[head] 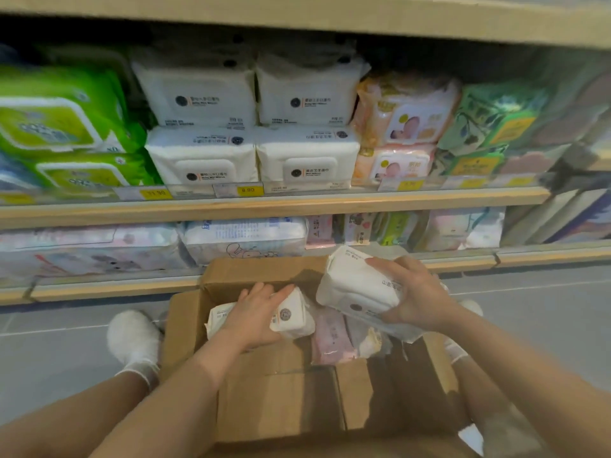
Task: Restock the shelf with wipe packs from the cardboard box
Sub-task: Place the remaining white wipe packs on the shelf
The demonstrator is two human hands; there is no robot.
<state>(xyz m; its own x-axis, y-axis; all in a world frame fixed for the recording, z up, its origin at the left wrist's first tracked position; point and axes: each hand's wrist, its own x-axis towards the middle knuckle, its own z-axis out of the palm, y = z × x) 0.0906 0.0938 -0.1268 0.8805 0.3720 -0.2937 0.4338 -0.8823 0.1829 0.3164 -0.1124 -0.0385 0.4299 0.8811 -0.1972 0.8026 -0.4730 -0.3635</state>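
We take the open cardboard box [264, 401] on the floor as our landmark. Inside it, towards its left side, our left hand [256, 317] lies palm down over a white wipe pack [292, 317], the fingers curved over its top and down its far edge, gripping it; the pack's round dark logo shows just right of the hand. Above the box's right side, our right hand [415, 292] holds a second white pack [355, 285] lifted clear of the contents, fingers wrapped over its upper face and thumb underneath, so the pack tilts with its far end higher. The two packs are near each other but apart.

Deeper in the box, between and below the hands, sits a pink pack [330, 337], with more wrapped packs to its right that are too blurred to tell apart.

Beyond the box's far flap stands the shelf [271, 206]. On the tier directly above the box, white wipe packs [254, 127] of the same kind are stacked two high in two columns, with green packs [62, 127] to their left and peach packs [400, 127] to their right. Yellow price labels [249, 190] line that tier's front edge. Left of the box, on the floor, a white shoe [134, 338] shows.
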